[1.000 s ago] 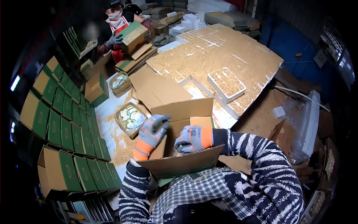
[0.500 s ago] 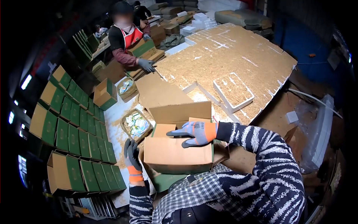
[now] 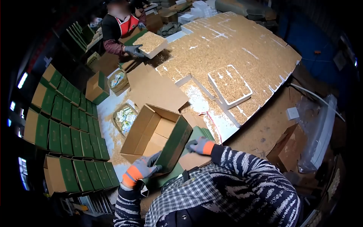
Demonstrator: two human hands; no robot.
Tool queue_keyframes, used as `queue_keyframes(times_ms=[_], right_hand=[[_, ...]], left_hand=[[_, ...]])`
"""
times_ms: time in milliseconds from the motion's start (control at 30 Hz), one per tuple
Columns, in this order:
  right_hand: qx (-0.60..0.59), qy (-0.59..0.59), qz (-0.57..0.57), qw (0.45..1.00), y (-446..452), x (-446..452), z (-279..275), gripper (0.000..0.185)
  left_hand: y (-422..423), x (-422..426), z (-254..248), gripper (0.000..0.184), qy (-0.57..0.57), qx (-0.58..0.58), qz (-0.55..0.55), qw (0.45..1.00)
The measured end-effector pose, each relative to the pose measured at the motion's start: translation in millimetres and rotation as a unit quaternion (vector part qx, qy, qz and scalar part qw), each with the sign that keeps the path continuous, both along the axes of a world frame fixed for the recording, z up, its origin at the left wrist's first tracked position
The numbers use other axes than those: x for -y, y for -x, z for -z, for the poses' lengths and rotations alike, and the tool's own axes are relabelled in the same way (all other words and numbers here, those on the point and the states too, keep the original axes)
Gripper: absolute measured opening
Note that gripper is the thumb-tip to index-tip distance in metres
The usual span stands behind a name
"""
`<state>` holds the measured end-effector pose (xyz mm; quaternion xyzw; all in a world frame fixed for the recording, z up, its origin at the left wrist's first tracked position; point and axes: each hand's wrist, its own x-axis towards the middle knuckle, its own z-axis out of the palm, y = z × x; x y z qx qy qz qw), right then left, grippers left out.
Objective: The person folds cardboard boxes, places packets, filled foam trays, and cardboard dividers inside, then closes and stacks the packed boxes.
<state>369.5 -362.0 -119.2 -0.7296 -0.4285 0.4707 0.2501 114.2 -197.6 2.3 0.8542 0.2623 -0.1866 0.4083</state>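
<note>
An open cardboard box (image 3: 174,145), green outside and brown inside, stands tilted in front of me. My left hand (image 3: 143,169), in a grey and orange glove, grips its near wall at the lower corner, fingers over the edge. To the right of the box lies a stack of flattened green cartons (image 3: 202,132). My right hand (image 3: 201,146), gloved alike, rests on this stack with its fingers curled at a carton; its fingertips are partly hidden. Beyond the box's left side is a basket of small packets (image 3: 126,119).
Rows of green boxes (image 3: 72,135) line the left. A large bed of grainy brown material (image 3: 234,49) fills the table ahead, with a filled white tray (image 3: 230,86) on it. A co-worker (image 3: 126,30) holds another filled tray (image 3: 151,43). A brown carton (image 3: 289,147) stands right.
The box has turned and tipped, its opening now showing. My right hand has left its flap for the flattened cartons; my left hand has taken hold of its wall. The co-worker has lifted a tray.
</note>
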Motion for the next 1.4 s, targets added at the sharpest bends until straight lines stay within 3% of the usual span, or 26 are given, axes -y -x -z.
queue_keyframes(times_ms=[33, 67, 100, 133, 167, 200, 267, 367, 400, 467, 533, 600, 667, 700, 767, 833, 900, 933, 1000, 1100, 1133, 1167, 1267, 1333, 1367, 1400], right_hand=[[0.156, -0.115, 0.140, 0.971, -29, 8, 32, 0.026], [0.176, -0.196, 0.273, 0.925, -66, 18, 21, 0.032], [0.297, -0.286, 0.357, 0.838, -108, 31, 28, 0.050], [0.289, -0.273, 0.509, 0.764, -151, 38, 54, 0.080], [0.344, -0.108, 0.596, 0.717, -187, 45, 63, 0.097], [0.279, -0.014, 0.648, 0.709, -223, 51, 86, 0.109], [0.208, 0.100, 0.631, 0.740, -253, 40, 104, 0.120], [0.175, -0.024, 0.689, 0.703, -254, 3, 99, 0.128], [0.164, -0.108, 0.721, 0.664, -254, -11, 94, 0.127], [0.096, -0.243, 0.711, 0.652, -261, -24, 86, 0.126], [0.003, -0.435, 0.672, 0.600, -258, -32, 76, 0.109], [-0.091, -0.476, 0.635, 0.602, -235, -25, 30, 0.104], [-0.094, -0.475, 0.595, 0.641, -248, -12, 37, 0.104], [-0.151, -0.466, 0.578, 0.653, -250, -4, 38, 0.094], [-0.234, -0.424, 0.497, 0.720, -237, 12, 3, 0.076], [-0.197, -0.466, 0.352, 0.788, -216, 14, -42, 0.067], [-0.031, -0.486, 0.168, 0.857, -209, 6, -74, 0.061], [0.065, -0.509, 0.080, 0.855, -205, 1, -89, 0.061], [-0.221, -0.397, 0.176, 0.873, -156, -21, -155, 0.071], [-0.173, -0.346, 0.060, 0.920, -110, -54, -201, 0.086], [-0.156, -0.318, 0.034, 0.934, -98, -62, -211, 0.091], [-0.158, -0.285, 0.008, 0.945, -84, -70, -216, 0.094], [-0.128, -0.210, -0.051, 0.968, -42, -94, -214, 0.102], [-0.066, -0.191, -0.083, 0.976, -24, -110, -183, 0.104], [-0.099, -0.176, -0.077, 0.976, -13, -113, -171, 0.104], [-0.133, -0.162, -0.069, 0.975, -6, -115, -161, 0.105]], left_hand=[[-3, 13, -14, 0.066, -0.009, 0.006, 0.035, 0.999], [6, 15, -7, 0.054, 0.005, 0.051, 0.037, 0.998], [8, 12, -11, 0.045, 0.043, 0.028, 0.013, 0.999], [9, 10, -15, 0.037, 0.082, 0.007, -0.016, 0.996], [8, 8, -13, 0.037, 0.085, 0.008, -0.025, 0.996], [5, 3, -9, 0.032, 0.073, 0.067, -0.029, 0.995], [-1, 4, -3, 0.028, -0.016, 0.209, -0.076, 0.975], [-13, 10, -10, 0.038, -0.347, 0.331, -0.121, 0.869], [-9, 7, -1, 0.043, -0.341, 0.368, -0.182, 0.846], [-2, -3, 14, 0.048, -0.329, 0.374, -0.297, 0.815], [10, -14, 47, 0.050, -0.276, 0.366, -0.346, 0.819], [18, -22, 63, 0.053, -0.221, 0.363, -0.394, 0.815], [15, -21, 70, 0.055, -0.217, 0.366, -0.413, 0.805], [17, -23, 73, 0.055, -0.218, 0.365, -0.428, 0.797], [20, -28, 78, 0.058, -0.085, 0.382, -0.448, 0.804], [14, -28, 80, 0.061, -0.055, 0.406, -0.477, 0.777], [6, -26, 79, 0.064, -0.025, 0.431, -0.496, 0.753], [0, -25, 75, 0.063, 0.027, 0.464, -0.518, 0.718], [-6, -23, 68, 0.061, 0.130, 0.523, -0.550, 0.638], [-2, -28, 81, 0.053, 0.239, 0.565, -0.522, 0.592], [-3, -36, 104, 0.053, 0.241, 0.567, -0.521, 0.591], [-5, -47, 141, 0.049, 0.153, 0.625, -0.475, 0.601], [-7, -29, 125, 0.052, 0.156, 0.606, -0.506, 0.594], [-2, -14, 108, 0.059, 0.043, 0.549, -0.518, 0.655], [10, -11, 95, 0.066, 0.127, 0.546, -0.545, 0.624], [24, -15, 94, 0.070, 0.096, 0.494, -0.540, 0.675]])
